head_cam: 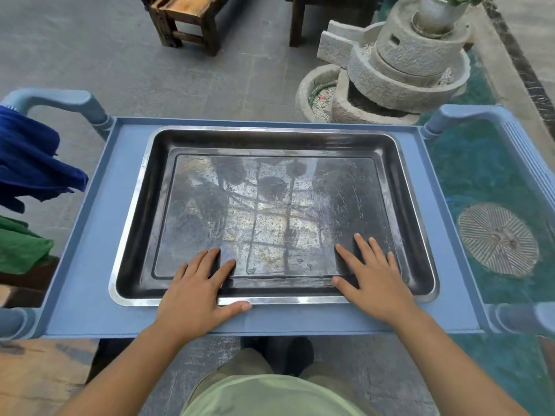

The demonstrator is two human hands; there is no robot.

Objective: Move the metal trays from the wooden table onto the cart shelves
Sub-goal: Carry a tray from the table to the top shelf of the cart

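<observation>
A large rectangular metal tray (270, 187) with a scratched, reflective bottom lies flat on the top shelf of a blue plastic cart (90, 265). My left hand (195, 289) rests over the tray's near rim, fingers spread inside the tray and thumb on the rim's outer edge. My right hand (375, 283) lies flat over the near right part of the tray, fingers apart on its bottom. Neither hand wraps around the rim. A corner of the wooden table (36, 370) shows at the lower left.
Blue cloth (30, 163) and green cloth (21, 250) hang at the cart's left side. A stone millstone fountain (399, 64) stands beyond the cart on the right, by a green pool (480, 175). A wooden bench (186, 16) stands at the far side.
</observation>
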